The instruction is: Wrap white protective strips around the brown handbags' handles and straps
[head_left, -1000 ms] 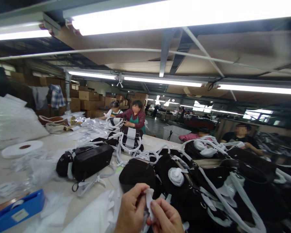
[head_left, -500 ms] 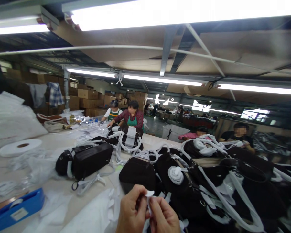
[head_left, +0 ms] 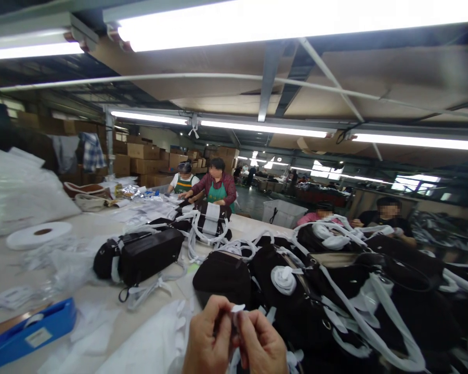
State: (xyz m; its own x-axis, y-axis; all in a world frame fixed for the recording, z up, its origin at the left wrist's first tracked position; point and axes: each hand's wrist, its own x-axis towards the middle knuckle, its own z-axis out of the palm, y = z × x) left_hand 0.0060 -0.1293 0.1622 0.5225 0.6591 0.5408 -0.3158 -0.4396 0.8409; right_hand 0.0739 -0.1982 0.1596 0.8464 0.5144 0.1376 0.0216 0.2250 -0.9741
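At the bottom centre, my left hand (head_left: 208,335) and my right hand (head_left: 262,340) come together, fingertips pinched on a small white strip (head_left: 238,308). One end of the strip sticks up between the fingers; the rest is hidden, so I cannot tell if it is paper or thin foam. Just beyond my hands lies a black bag (head_left: 221,278). Another black bag (head_left: 271,262) to the right bears a coiled white wrapped strap (head_left: 284,280). White sheets (head_left: 152,337) lie left of my left hand.
A blue tape dispenser (head_left: 42,330) and a white roll (head_left: 39,235) stand on the left. A black box-shaped bag (head_left: 152,254) lies mid-table. More black bags with white-wrapped handles (head_left: 390,317) pile up on the right. Co-workers (head_left: 220,189) are across the table.
My hands stay pinched together on the white strip, with only slight finger movement. The view has shifted a little. A co-worker across the table stands a bit more upright.
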